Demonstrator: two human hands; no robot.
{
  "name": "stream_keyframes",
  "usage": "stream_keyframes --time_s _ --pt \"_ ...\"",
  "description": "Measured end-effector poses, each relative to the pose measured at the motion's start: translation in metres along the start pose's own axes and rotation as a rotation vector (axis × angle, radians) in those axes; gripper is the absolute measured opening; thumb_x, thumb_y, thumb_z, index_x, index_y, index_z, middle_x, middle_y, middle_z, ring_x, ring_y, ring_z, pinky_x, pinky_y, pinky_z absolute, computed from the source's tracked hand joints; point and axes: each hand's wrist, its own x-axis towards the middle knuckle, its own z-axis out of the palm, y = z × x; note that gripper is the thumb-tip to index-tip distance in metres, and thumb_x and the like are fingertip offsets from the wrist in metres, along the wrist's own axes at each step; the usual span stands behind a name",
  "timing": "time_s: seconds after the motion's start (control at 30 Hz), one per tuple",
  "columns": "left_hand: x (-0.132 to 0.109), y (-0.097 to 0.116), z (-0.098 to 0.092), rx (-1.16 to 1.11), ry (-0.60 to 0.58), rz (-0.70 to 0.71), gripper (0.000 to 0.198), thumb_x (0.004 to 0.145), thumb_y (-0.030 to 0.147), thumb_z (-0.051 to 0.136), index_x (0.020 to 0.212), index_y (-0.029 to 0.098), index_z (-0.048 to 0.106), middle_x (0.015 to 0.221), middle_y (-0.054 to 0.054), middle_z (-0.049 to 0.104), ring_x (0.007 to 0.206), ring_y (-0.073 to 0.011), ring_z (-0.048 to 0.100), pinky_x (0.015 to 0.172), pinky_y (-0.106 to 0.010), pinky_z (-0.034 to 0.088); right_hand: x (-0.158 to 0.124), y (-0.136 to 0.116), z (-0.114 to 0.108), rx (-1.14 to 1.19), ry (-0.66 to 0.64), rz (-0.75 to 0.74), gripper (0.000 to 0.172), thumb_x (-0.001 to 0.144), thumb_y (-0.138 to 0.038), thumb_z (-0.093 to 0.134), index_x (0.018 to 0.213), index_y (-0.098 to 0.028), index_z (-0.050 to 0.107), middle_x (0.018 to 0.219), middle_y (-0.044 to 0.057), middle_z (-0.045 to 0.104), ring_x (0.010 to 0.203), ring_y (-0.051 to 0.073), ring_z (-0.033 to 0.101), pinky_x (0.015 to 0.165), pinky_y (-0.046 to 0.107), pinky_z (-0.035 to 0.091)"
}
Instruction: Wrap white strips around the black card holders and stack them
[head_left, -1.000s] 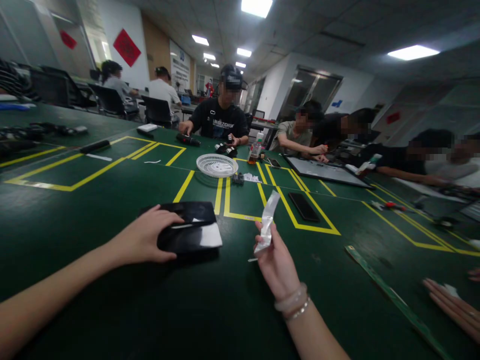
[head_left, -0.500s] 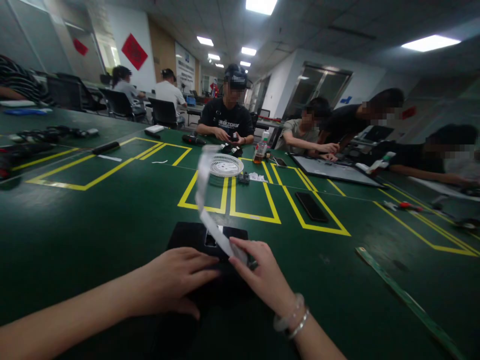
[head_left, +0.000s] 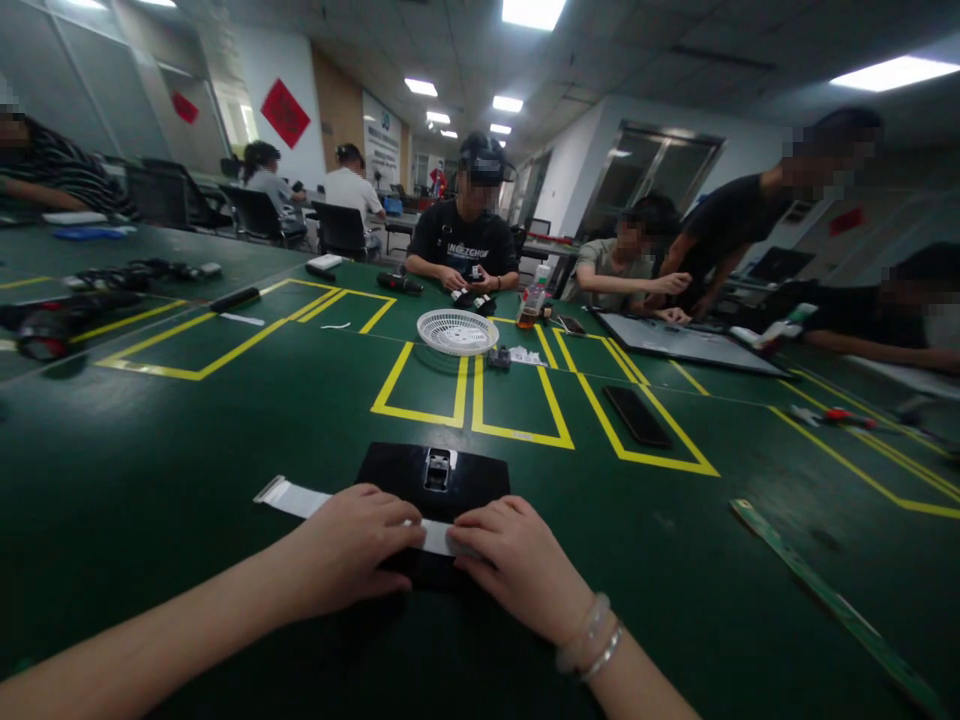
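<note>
A flat black panel [head_left: 442, 470] with a small connector at its middle lies on the green table [head_left: 187, 460] right in front of me. A white ribbon strip [head_left: 294, 497] lies across its near edge and sticks out to the left. My left hand [head_left: 352, 545] rests palm down on the strip and the panel, fingers stretched flat. Beside it, my right hand [head_left: 517, 565] presses on the strip's right part with fingers together and curled slightly down. A bead bracelet sits on my right wrist.
Yellow tape boxes mark the table. A white round basket [head_left: 457, 332], a black phone [head_left: 637, 415], a green ruler [head_left: 825, 600] and tools at the left [head_left: 45, 335] lie about. Several people sit and stand round the far side; a large grey panel [head_left: 675, 340] lies before them.
My right hand brought the raised white strip down and laid it flat across the panel. My left hand slid onto it. The view moved closer over the panel.
</note>
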Motion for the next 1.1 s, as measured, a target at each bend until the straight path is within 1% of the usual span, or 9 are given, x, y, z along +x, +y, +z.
stream_keyframes --time_s 0.13,0.33,0.47,0.57,0.67,0.8,0.87,1.0,1.1 --pt "-0.001 0.001 0.006 0.050 -0.014 0.040 0.043 0.079 0.032 0.083 0.117 0.025 0.066 0.118 -0.005 0.065 0.101 -0.0280 0.063 0.086 -0.039 0.048 -0.001 0.001 -0.001 0.015 -0.011 -0.043 0.023 0.092 -0.022 0.064 0.113 -0.031 0.066 0.108 -0.002 0.074 0.097 0.017 0.065 0.092 0.037 0.041" --pt "-0.003 -0.005 0.013 0.099 0.014 0.103 0.045 0.080 0.033 0.082 0.121 0.023 0.063 0.119 -0.006 0.064 0.100 -0.0284 0.062 0.085 -0.040 0.048 -0.001 -0.006 -0.004 -0.065 -0.038 -0.051 0.025 0.091 -0.019 0.062 0.112 -0.032 0.067 0.110 0.000 0.072 0.096 0.020 0.064 0.096 0.043 0.040" --pt "-0.001 -0.012 0.009 0.022 0.035 0.140 0.047 0.079 0.036 0.084 0.120 0.026 0.063 0.119 -0.005 0.064 0.103 -0.0274 0.061 0.088 -0.039 0.047 -0.002 -0.012 -0.007 -0.083 -0.051 -0.042 0.026 0.091 -0.017 0.061 0.111 -0.032 0.068 0.110 0.003 0.071 0.096 0.022 0.064 0.097 0.046 0.041" --pt "-0.001 -0.014 0.007 -0.032 0.041 0.166 0.045 0.078 0.035 0.084 0.118 0.025 0.064 0.119 -0.006 0.063 0.103 -0.0265 0.060 0.090 -0.039 0.047 -0.003 -0.014 -0.008 -0.078 -0.069 -0.018 0.025 0.090 -0.020 0.063 0.112 -0.032 0.068 0.113 0.003 0.070 0.099 0.023 0.063 0.100 0.049 0.041" --pt "-0.002 -0.016 0.008 -0.070 0.047 0.160 0.046 0.078 0.032 0.083 0.120 0.026 0.064 0.122 -0.006 0.060 0.108 -0.0275 0.058 0.094 -0.042 0.046 -0.005 -0.014 -0.007 -0.068 -0.082 -0.003 0.024 0.090 -0.025 0.065 0.113 -0.032 0.068 0.116 0.003 0.068 0.104 0.024 0.061 0.104 0.051 0.038" --pt "-0.004 -0.020 0.012 -0.100 0.079 0.121 0.050 0.072 0.032 0.087 0.118 0.028 0.066 0.140 -0.008 0.049 0.127 -0.0341 0.046 0.105 -0.051 0.040 -0.007 -0.015 -0.007 -0.060 -0.108 0.019 0.022 0.091 -0.029 0.064 0.112 -0.031 0.068 0.121 0.004 0.065 0.111 0.024 0.058 0.106 0.050 0.037" --pt "-0.003 -0.021 0.013 -0.102 0.071 0.106 0.050 0.071 0.033 0.088 0.116 0.028 0.067 0.146 -0.008 0.043 0.132 -0.0364 0.041 0.109 -0.054 0.037 -0.007 -0.015 -0.008 -0.056 -0.123 0.025 0.022 0.092 -0.031 0.063 0.113 -0.030 0.068 0.124 0.004 0.063 0.114 0.024 0.057 0.106 0.048 0.037" --pt "-0.002 -0.022 0.014 -0.097 0.032 0.102 0.051 0.074 0.039 0.085 0.118 0.025 0.065 0.151 -0.009 0.039 0.138 -0.0361 0.037 0.116 -0.057 0.027 -0.008 -0.015 -0.009 -0.065 -0.138 0.024 0.023 0.092 -0.032 0.062 0.114 -0.031 0.067 0.126 0.004 0.062 0.115 0.024 0.056 0.108 0.048 0.035" --pt "-0.003 -0.024 0.015 -0.105 0.005 0.079 0.061 0.078 0.046 0.081 0.130 0.024 0.057 0.154 -0.010 0.035 0.140 -0.0335 0.034 0.119 -0.055 0.021 -0.007 -0.015 -0.009 -0.071 -0.148 0.006 0.023 0.092 -0.030 0.061 0.115 -0.030 0.066 0.120 0.003 0.064 0.108 0.022 0.059 0.104 0.045 0.038"
